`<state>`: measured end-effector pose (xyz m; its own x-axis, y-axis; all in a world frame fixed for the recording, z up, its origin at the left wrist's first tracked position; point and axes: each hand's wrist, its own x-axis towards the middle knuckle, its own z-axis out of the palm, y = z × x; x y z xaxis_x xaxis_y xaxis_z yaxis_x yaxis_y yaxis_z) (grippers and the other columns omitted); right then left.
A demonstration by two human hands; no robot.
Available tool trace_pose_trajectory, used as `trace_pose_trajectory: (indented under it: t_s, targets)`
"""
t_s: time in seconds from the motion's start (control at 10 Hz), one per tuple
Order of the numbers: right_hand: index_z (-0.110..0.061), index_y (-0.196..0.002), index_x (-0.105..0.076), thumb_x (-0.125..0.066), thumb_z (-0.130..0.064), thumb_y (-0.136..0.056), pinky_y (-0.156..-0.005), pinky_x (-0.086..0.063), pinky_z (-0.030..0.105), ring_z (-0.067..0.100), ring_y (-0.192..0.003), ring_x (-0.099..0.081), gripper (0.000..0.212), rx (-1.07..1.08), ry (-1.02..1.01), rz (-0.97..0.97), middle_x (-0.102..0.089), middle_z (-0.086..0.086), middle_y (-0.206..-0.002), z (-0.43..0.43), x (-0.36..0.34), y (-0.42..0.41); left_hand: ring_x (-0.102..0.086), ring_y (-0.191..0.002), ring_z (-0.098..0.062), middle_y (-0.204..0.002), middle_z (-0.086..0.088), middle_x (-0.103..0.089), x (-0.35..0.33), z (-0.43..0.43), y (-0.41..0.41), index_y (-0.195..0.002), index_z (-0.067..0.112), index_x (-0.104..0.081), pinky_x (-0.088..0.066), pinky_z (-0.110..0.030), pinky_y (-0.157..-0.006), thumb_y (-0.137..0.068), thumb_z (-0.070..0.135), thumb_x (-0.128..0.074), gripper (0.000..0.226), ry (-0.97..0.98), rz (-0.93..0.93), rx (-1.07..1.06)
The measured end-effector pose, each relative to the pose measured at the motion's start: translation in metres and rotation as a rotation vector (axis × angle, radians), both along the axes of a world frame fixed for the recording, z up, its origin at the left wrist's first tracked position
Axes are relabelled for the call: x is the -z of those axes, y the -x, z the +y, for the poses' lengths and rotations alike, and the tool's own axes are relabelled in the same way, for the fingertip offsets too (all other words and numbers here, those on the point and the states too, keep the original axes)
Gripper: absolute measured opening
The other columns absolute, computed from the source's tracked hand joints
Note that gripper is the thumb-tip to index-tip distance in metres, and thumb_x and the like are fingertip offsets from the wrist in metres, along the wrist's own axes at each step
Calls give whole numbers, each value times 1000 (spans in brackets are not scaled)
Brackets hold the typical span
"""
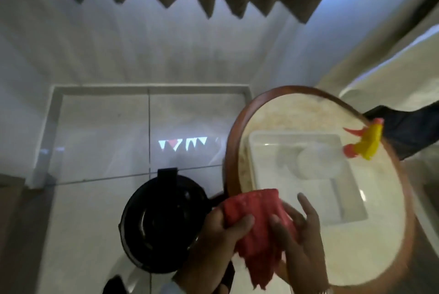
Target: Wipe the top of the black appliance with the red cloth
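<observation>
The red cloth [256, 227] hangs bunched between both my hands, above the near edge of the round table. My left hand [218, 234] grips its left side, thumb pressed across the front. My right hand [299, 229] holds its right side, with the fingers partly spread behind the fabric. The black appliance [161, 220], round with a glossy lid and a handle at its far side, stands on the floor to the left of and below the cloth. Neither hand touches it.
A round table [240, 127] with a wooden rim stands at right, bearing a clear plastic tray [261, 141] and a yellow and red spray bottle [365, 141]. White floor tiles [102, 139], a curtain and a white wall lie beyond. A dark bag sits at far right.
</observation>
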<state>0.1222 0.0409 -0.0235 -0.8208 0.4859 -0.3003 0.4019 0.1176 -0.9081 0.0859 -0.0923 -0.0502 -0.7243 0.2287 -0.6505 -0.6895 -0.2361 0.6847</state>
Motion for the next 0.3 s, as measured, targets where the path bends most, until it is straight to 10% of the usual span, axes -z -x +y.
trace_pose_trajectory:
  t_s: [0.1,0.2,0.3]
  targets:
    - [-35,-132,-44,-76,-12,-80,-64,-56,23,8,-73,-73,65,85,-66,-64,-71,-4,-80,50,11,27,-65,-103,-14,-114,2,-68,-22,45,24,-121,24,-58,-56,-29,-89,-82,27,-70,41,254,208,91]
    - [-23,-140,-37,-73,-10,-83,-85,-55,44,28,-88,-71,68,73,-231,-186,-66,3,-88,67,27,41,-59,-99,-3,-112,9,-61,-31,67,37,-129,23,-50,-52,-15,-82,-93,9,-53,40,439,306,79]
    - [-17,-147,-27,-64,-7,-85,-96,-49,42,40,-110,-63,74,-123,-291,-389,-67,18,-111,76,33,54,-64,-106,-14,-113,2,-66,-52,52,37,-129,19,-54,-52,-28,-95,-93,5,-49,39,572,319,43]
